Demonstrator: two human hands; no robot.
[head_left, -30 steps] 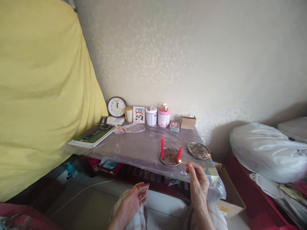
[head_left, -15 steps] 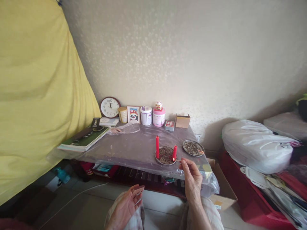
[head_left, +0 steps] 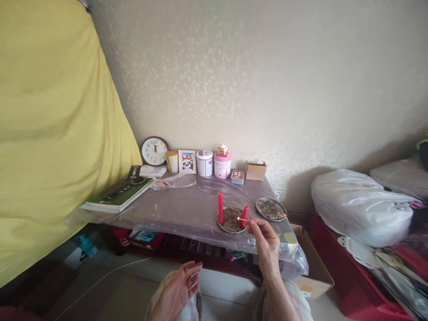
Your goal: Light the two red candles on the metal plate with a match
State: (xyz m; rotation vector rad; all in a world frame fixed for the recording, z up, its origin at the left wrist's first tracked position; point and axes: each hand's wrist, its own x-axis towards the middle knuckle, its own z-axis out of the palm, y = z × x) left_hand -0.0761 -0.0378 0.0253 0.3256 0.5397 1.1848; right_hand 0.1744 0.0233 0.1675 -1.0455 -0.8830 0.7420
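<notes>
My right hand [head_left: 265, 240] pinches a lit match [head_left: 243, 220] whose flame sits between two red candles. The tall candle [head_left: 220, 207] and the short candle [head_left: 245, 215] stand on a round metal plate [head_left: 230, 220] near the front edge of a low table [head_left: 180, 209] covered in clear plastic. A second round plate [head_left: 270, 208] lies just to the right. My left hand [head_left: 179, 287] rests low over my lap, fingers curled on a small matchbox [head_left: 193, 269].
Along the wall stand a clock [head_left: 154, 151], a framed picture [head_left: 187, 161], two tins [head_left: 214, 163], a small red box [head_left: 237, 176] and a cardboard box [head_left: 256, 170]. Books [head_left: 118, 196] lie at the table's left. Yellow fabric [head_left: 50, 133] hangs left; white bags [head_left: 361, 207] right.
My right hand has carried the burning match leftwards, from the right side of the short candle to the gap between the two candles. The left hand has stayed low.
</notes>
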